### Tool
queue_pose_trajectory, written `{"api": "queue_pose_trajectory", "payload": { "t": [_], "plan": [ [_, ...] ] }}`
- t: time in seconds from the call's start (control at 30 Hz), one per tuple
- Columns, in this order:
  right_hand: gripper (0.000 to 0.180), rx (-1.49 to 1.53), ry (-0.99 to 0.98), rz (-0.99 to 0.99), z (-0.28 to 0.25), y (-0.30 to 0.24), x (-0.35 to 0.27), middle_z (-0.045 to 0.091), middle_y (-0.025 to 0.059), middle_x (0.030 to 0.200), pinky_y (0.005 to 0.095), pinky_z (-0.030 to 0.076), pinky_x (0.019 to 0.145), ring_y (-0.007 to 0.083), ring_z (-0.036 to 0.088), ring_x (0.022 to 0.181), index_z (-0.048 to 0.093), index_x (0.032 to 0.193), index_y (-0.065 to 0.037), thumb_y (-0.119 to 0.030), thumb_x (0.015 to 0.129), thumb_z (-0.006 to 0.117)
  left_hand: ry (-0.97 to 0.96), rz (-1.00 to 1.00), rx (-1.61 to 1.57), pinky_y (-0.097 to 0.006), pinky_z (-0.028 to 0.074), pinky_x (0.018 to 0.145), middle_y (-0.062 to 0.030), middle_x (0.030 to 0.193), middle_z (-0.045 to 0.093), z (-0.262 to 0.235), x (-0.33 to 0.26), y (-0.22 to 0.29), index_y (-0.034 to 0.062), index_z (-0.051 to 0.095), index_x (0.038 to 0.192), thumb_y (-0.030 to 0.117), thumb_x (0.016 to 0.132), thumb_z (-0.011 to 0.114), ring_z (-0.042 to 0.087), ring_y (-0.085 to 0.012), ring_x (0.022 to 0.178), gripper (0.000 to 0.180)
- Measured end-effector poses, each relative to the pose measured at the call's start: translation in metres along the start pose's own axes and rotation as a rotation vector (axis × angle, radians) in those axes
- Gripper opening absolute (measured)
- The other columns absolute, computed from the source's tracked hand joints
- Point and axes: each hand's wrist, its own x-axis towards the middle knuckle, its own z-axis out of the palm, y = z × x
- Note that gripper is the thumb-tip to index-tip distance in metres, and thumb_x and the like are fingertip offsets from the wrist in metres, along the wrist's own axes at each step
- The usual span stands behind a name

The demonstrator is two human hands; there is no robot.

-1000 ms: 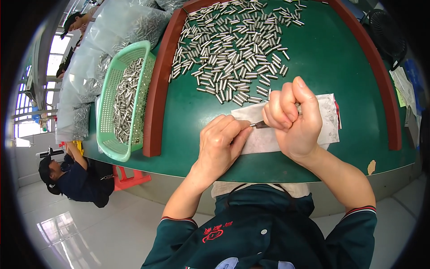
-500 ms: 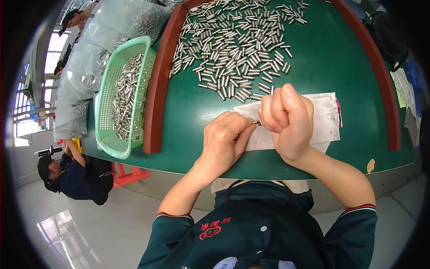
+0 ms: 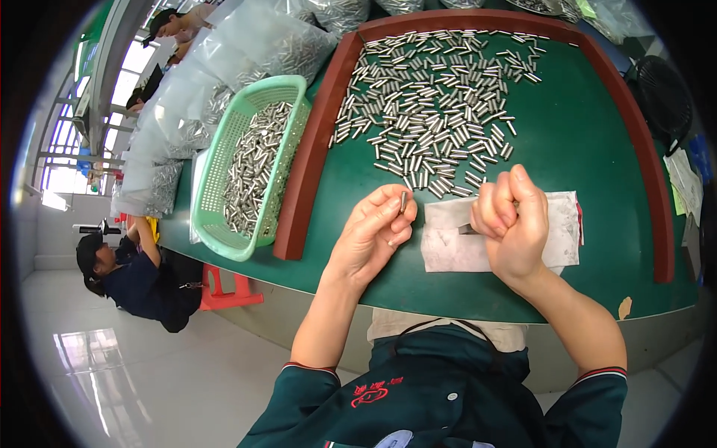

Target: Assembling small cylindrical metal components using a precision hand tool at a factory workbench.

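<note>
Between the thumb and forefinger of my left hand (image 3: 372, 237) a small shiny metal pin (image 3: 403, 201) stands roughly upright. My right hand (image 3: 511, 220) is curled into a fist, apart from the left one. Something small and dark shows at its fingers, too little to name. Beneath the right hand lies a smudged white cloth (image 3: 455, 252) on the green tabletop (image 3: 567, 142). Just beyond both hands many loose metal pins (image 3: 437, 112) are spread over the table in one layer.
Left of the red-brown wooden rail (image 3: 302, 183) stands a green mesh basket (image 3: 216, 198) of metal pins. Clear plastic bags (image 3: 168, 112) of metal parts line the far left. A black fan (image 3: 661, 101) is at the right. A co-worker (image 3: 134, 276) sits near a red stool (image 3: 228, 291).
My hands have drawn apart; the left now shows a metal pin raised in its fingertips. The whole view has shifted, so the table things appear lower and more to the right.
</note>
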Motion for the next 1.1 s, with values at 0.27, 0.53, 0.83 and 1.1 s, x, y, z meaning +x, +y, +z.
{"api": "queue_pose_trajectory", "payload": {
  "t": [0.27, 0.53, 0.83, 1.1],
  "plan": [
    [0.043, 0.031, 0.015, 0.025, 0.0, 0.0, 0.003, 0.028, 0.0008, 0.044, 0.0217, 0.018, 0.037, 0.007, 0.019, 0.04, 0.027, 0.052, -0.01, -0.026, 0.091, 0.031, 0.062, -0.06, -0.029, -0.016, 0.032, 0.048, -0.0056, 0.077, 0.052, 0.0, -0.001, 0.006, -0.0008, 0.05, 0.105, 0.012, 0.085, 0.051, 0.039, -0.0047, 0.059, 0.024],
    [0.043, 0.026, 0.008, 0.024, -0.001, 0.001, 0.004, 0.028, 0.001, 0.043, 0.0216, 0.017, 0.037, 0.0068, 0.018, 0.04, 0.027, 0.052, -0.01, -0.027, 0.091, 0.031, 0.089, -0.055, 0.012, -0.018, 0.035, 0.051, -0.0095, 0.081, 0.057, 0.002, -0.003, 0.008, 0.0016, 0.052, 0.097, 0.02, 0.088, 0.048, 0.043, -0.006, 0.059, 0.021],
    [0.043, 0.027, 0.003, 0.033, -0.003, 0.0, 0.004, 0.027, 0.0012, 0.043, 0.022, 0.017, 0.036, 0.007, 0.017, 0.04, 0.027, 0.052, -0.01, -0.027, 0.091, 0.031, 0.372, 0.377, 1.279, -0.024, 0.035, 0.046, -0.0008, 0.057, 0.049, -0.015, 0.014, 0.033, 0.0007, 0.059, 0.085, 0.01, 0.077, 0.061, 0.044, -0.0101, 0.049, 0.013],
    [0.043, -0.023, 0.057, 0.078, 0.001, -0.003, 0.004, 0.025, -0.0013, 0.041, 0.0236, 0.018, 0.04, 0.0078, 0.015, 0.038, 0.025, 0.051, -0.013, -0.028, 0.091, 0.027, 0.392, 0.49, 1.781, -0.033, 0.036, 0.045, -0.01, 0.053, 0.047, -0.017, 0.019, 0.031, 0.0013, 0.058, 0.076, 0.006, 0.069, 0.063, 0.045, -0.0227, 0.046, 0.009]
  ]
}}
